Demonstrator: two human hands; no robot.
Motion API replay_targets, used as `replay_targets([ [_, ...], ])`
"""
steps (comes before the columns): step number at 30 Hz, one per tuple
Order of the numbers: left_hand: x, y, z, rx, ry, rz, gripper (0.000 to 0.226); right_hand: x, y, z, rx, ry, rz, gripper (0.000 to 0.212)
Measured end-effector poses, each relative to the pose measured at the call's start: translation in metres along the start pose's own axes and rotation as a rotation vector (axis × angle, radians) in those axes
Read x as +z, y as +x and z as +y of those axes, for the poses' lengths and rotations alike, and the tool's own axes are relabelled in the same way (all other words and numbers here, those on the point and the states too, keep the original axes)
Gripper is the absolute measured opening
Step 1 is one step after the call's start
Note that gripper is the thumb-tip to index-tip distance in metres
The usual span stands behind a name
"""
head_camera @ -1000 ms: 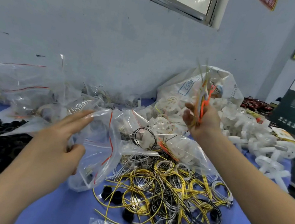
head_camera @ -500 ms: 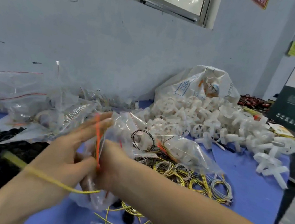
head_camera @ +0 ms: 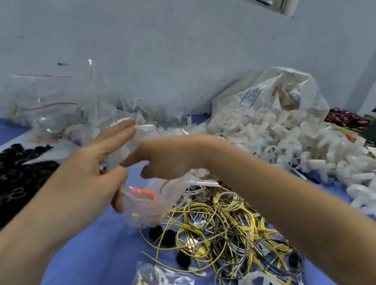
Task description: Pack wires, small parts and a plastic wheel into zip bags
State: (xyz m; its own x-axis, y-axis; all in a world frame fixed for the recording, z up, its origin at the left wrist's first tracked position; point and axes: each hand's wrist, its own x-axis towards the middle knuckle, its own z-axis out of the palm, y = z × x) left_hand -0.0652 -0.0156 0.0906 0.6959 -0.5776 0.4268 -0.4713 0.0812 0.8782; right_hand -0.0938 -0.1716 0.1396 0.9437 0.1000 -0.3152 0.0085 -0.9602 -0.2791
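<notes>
While my left hand (head_camera: 91, 167) held the bag (head_camera: 150, 199) in its grip, my right hand (head_camera: 167, 159) reached inside, grip unclear. Wires (head_camera: 226, 225) lay beside it on the surface (head_camera: 99, 250).

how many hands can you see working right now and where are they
2. The left hand holds the zip bag from the left side; the right hand reaches across at the bag's mouth, above the wire pile. Neither is hidden, though both are motion-blurred.
</notes>
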Motion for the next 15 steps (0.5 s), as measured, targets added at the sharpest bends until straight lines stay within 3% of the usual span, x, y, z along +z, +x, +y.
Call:
replay_targets([
  [2,-0.011,0.004,-0.004,-0.004,-0.002,0.074,0.067,-0.036,-0.030,0.001,-0.279,0.346,0.034,0.038],
  [4,-0.019,0.008,-0.009,-0.021,-0.032,0.147,0.059,-0.060,-0.050,0.016,-0.364,0.745,0.077,0.030],
  [5,-0.022,0.009,-0.013,-0.042,-0.042,0.186,0.060,-0.062,-0.048,0.029,-0.342,0.819,0.170,0.028],
  [7,-0.028,0.013,-0.018,-0.103,-0.058,0.269,0.067,-0.059,-0.026,0.069,-0.087,0.669,0.495,0.026],
  [9,-0.031,0.012,-0.015,-0.137,-0.100,0.337,0.064,-0.041,0.001,0.119,0.249,0.237,0.669,0.030],
  [12,-0.032,0.009,-0.015,-0.161,-0.165,0.371,0.057,-0.001,0.021,0.199,0.547,0.065,0.539,0.046],
  [15,-0.037,0.009,-0.019,-0.171,-0.156,0.370,0.057,0.014,0.033,0.249,0.642,0.001,0.500,0.059],
])
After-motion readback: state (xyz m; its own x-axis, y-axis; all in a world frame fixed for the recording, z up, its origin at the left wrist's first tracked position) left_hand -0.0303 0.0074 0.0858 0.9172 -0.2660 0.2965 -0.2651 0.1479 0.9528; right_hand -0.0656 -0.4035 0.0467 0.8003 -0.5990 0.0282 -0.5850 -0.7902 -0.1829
